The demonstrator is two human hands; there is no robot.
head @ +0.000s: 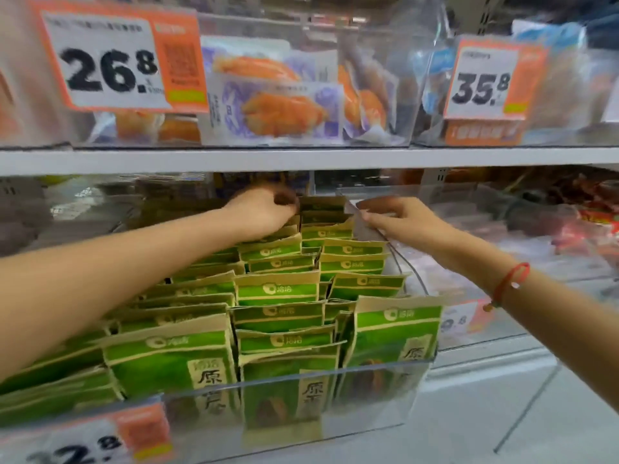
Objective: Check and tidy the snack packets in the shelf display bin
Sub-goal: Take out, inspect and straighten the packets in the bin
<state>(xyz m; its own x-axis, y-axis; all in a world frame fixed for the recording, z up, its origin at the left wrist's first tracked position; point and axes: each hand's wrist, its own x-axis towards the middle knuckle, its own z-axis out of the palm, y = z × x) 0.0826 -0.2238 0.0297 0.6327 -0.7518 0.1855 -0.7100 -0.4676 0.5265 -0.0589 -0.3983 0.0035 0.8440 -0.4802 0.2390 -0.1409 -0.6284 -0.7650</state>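
A clear plastic display bin (pixel 368 390) on the lower shelf holds several rows of green and tan snack packets (pixel 278 289), standing upright. My left hand (pixel 264 212) reaches deep to the back of the bin, fingers curled down onto the tops of the rear packets. My right hand (pixel 398 219) rests at the bin's right wall near the back, fingers pinching the top edge of that clear wall. A red string bracelet is on the right wrist.
The shelf above (pixel 301 159) carries clear bins of orange and purple packets (pixel 278 108), with price cards 26.8 (pixel 114 61) and 35.8 (pixel 485 82). Another clear bin with red packets (pixel 536 229) stands to the right. A price card (pixel 100 440) hangs on the front.
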